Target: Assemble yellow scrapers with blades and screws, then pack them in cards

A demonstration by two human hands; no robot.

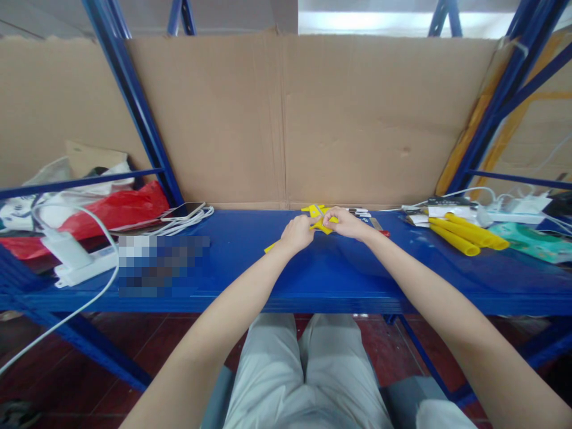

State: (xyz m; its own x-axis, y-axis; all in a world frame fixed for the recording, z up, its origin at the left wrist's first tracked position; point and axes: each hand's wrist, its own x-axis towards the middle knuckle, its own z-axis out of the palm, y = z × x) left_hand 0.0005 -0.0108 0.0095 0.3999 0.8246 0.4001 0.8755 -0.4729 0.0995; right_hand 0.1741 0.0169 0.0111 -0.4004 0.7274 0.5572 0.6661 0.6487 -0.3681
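A small yellow piece point(318, 210) with a grey strip across it is at the far middle of the blue table; its exact kind is too small to make out. My left hand point(298, 233) is closed on its left side, thumb pointing toward the strip. From the right, my right hand point(342, 223) pinches the piece with bent fingers. Part of the yellow material is hidden behind my fingers. A thin yellow bit point(270, 247) shows beside my left wrist. Just right of my right hand lie small black-and-white items point(358, 212) and a red-ended tool point(379, 227).
Several yellow tubes point(460, 235) lie at the right, near a green packet point(531, 241) and a white power strip point(513, 211). At left are a phone point(183, 211), white cables point(190, 220), a charger point(67, 247) and a red bag point(129, 208). Cardboard point(286, 119) stands behind.
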